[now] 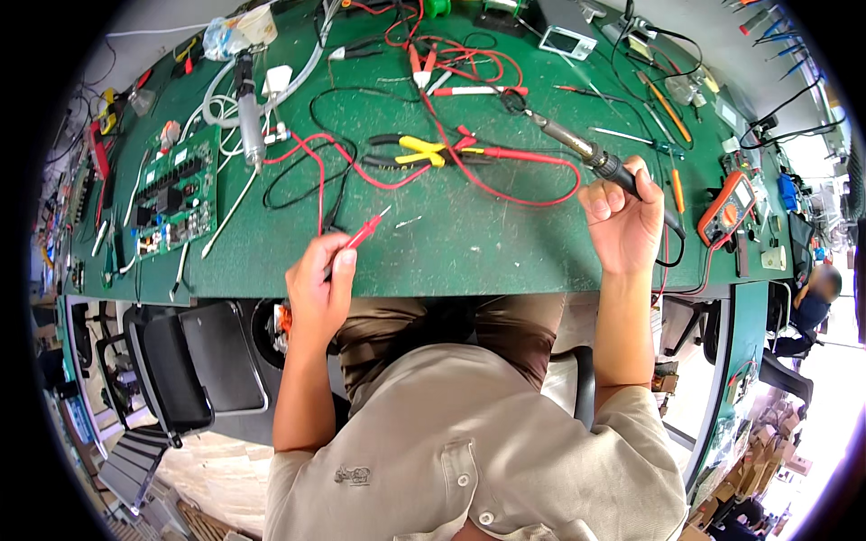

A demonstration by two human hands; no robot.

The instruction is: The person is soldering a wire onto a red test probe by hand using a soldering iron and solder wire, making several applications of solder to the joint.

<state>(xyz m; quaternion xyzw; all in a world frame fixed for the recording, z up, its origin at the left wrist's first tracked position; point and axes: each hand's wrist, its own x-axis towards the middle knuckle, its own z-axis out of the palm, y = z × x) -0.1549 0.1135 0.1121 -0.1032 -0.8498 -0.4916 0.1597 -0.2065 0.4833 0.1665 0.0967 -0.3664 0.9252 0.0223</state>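
Between the fingers of my left hand point(321, 281) is a red test probe point(364, 232), its bare metal tip pointing up and to the right over the green bench. A short piece of wire point(409, 221) lies just beyond that tip. My right hand point(622, 225) is closed around the dark handle of a soldering iron point(577, 142), whose tip slants up to the left, above the bench. Yellow-handled pliers point(422, 151) rest farther back between the two hands. A red lead point(541, 158) loops past them.
On the left lie a green circuit board point(180, 203) and a desoldering pump point(249, 117). An orange multimeter point(727, 209) lies at the right, near screwdrivers point(636, 138). Tangled red and black leads cover the back. A black chair point(203, 361) stands left below the bench; another person point(816, 298) sits far right.
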